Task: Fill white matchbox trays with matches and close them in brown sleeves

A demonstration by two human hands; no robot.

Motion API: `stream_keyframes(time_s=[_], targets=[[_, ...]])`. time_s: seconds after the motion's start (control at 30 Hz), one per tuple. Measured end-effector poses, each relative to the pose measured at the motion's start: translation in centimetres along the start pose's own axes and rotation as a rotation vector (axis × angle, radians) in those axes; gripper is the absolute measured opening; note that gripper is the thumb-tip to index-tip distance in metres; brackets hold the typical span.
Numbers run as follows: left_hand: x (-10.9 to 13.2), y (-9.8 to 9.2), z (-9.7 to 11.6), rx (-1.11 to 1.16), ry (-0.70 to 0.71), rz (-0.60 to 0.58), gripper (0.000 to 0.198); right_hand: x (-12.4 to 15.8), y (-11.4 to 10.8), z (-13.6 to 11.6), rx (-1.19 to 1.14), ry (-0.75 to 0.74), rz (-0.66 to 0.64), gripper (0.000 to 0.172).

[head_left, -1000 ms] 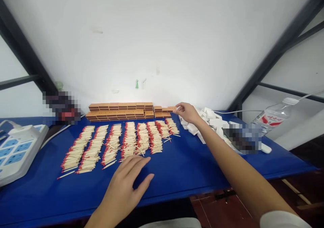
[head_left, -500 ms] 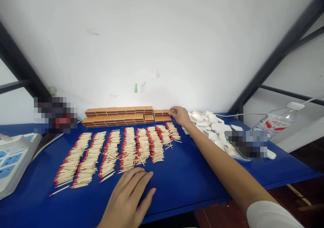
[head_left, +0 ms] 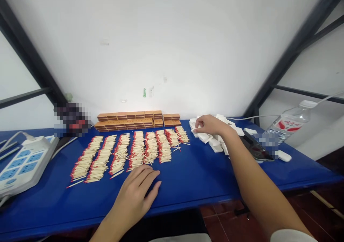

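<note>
My left hand (head_left: 139,188) rests palm down on the blue tabletop, fingers stretched out, just in front of the rows of matches. It holds nothing. Over the pile of small white matchbox trays (head_left: 215,144), my right hand (head_left: 208,124) has thumb and fingertips curled together at the pile's left edge, around one white tray; the grip is partly hidden. Several rows of red-tipped matches (head_left: 137,150) lie across the table. Behind them, brown-and-orange matchboxes (head_left: 126,122) stand stacked in long rows against the wall, with a shorter stack (head_left: 172,120) at their right end.
A white power strip (head_left: 29,167) with blue sockets sits on the left. To the right lie a dark phone (head_left: 255,147), a white oblong object (head_left: 284,156) and a clear plastic bottle (head_left: 290,122). Dark metal frame bars (head_left: 285,61) slant up at both sides.
My right hand has moved from the short matchbox stack rightward to the white trays. My left hand stays flat on the table. The camera view has shifted slightly.
</note>
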State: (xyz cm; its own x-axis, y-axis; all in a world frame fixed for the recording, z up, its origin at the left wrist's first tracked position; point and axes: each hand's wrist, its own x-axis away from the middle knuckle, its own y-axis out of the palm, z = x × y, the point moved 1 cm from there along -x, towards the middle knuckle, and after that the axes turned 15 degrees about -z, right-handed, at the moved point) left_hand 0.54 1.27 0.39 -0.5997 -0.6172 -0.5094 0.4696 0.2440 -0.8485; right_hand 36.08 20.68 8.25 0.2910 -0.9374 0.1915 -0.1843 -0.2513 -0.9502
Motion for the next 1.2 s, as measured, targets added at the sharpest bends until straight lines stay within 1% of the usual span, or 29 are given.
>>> stream_keyframes(time_s=[0.07,0.13,0.2,0.3,0.4,0.47,0.53,0.57,0.6,0.63,0.7,0.73,0.77,0.8,0.87,0.9,0.93,0.97,1.03,1.07,1.1,1.13,1.2], targets=[[0.0,-0.1,-0.1,0.021,-0.011,-0.023,0.022,0.3,0.2,-0.3,0.008,0.008,-0.031,0.023],[0.0,-0.1,-0.1,0.044,-0.027,-0.033,0.022,0.7,0.1,-0.6,0.026,0.035,-0.031,0.024],[0.1,-0.1,-0.1,0.046,-0.047,-0.010,0.023,1.2,-0.2,-1.0,0.048,0.105,-0.051,0.030],[0.0,-0.1,0.0,0.045,-0.068,0.022,0.023,1.8,-0.1,-1.5,0.071,0.199,-0.143,0.036],[-0.9,-0.4,0.0,0.106,-0.049,-0.020,0.023,1.6,0.3,-1.9,0.086,0.186,-0.197,0.028],[-2.2,-0.9,-0.1,0.144,-0.002,-0.087,0.021,1.6,0.3,-2.4,0.086,0.153,-0.177,0.022],[-3.9,-1.5,-0.5,0.162,0.045,-0.154,0.019,2.1,0.2,-3.3,0.038,0.081,-0.127,0.017],[-4.8,-1.8,-0.8,0.162,0.048,-0.182,0.017,2.6,0.2,-4.0,-0.015,0.009,-0.121,0.015],[-5.6,-2.0,-1.0,0.142,0.058,-0.181,0.015,3.2,0.4,-5.0,-0.079,-0.091,-0.135,0.013],[-6.4,-2.0,-1.3,0.105,0.064,-0.175,0.015,3.8,0.8,-6.1,-0.157,-0.220,-0.183,0.012],[-7.4,-1.7,-1.8,0.031,0.055,-0.158,0.027,4.9,2.0,-8.8,-0.279,-0.488,-0.323,0.010],[-7.7,-1.3,-2.0,-0.004,0.038,-0.164,0.034,5.2,2.8,-10.0,-0.306,-0.574,-0.365,0.007],[-7.8,-0.8,-2.2,-0.033,0.027,-0.167,0.043,5.3,3.5,-10.9,-0.313,-0.633,-0.420,0.004],[-7.8,-0.3,-2.4,-0.045,0.027,-0.182,0.047,5.2,4.2,-11.6,-0.317,-0.671,-0.459,0.004],[-7.5,0.9,-2.7,-0.057,0.007,-0.239,0.043,4.7,4.7,-11.9,-0.360,-0.696,-0.476,0.006],[-7.3,1.4,-2.8,-0.063,0.011,-0.249,0.043,4.3,4.6,-11.5,-0.396,-0.692,-0.446,0.012],[-7.1,1.8,-2.8,-0.071,0.009,-0.250,0.046,3.9,4.3,-10.8,-0.434,-0.671,-0.392,0.019],[-6.9,2.1,-2.8,-0.072,0.032,-0.226,0.045,3.5,3.9,-9.9,-0.457,-0.633,-0.320,0.024],[-6.7,2.5,-2.7,-0.087,0.034,-0.206,0.038,2.7,3.0,-7.7,-0.413,-0.496,-0.166,0.028],[-6.6,2.5,-2.7,-0.093,0.036,-0.210,0.036,2.4,2.6,-6.6,-0.351,-0.410,-0.114,0.028],[-6.5,2.5,-2.6,-0.096,0.050,-0.208,0.034,2.1,2.4,-5.7,-0.278,-0.329,-0.094,0.028],[-6.4,2.4,-2.6,-0.105,0.058,-0.203,0.032,1.8,2.4,-4.9,-0.207,-0.264,-0.104,0.027],[-6.2,2.0,-2.7,-0.122,0.079,-0.189,0.040,1.5,2.6,-3.8,-0.116,-0.181,-0.171,0.025]])
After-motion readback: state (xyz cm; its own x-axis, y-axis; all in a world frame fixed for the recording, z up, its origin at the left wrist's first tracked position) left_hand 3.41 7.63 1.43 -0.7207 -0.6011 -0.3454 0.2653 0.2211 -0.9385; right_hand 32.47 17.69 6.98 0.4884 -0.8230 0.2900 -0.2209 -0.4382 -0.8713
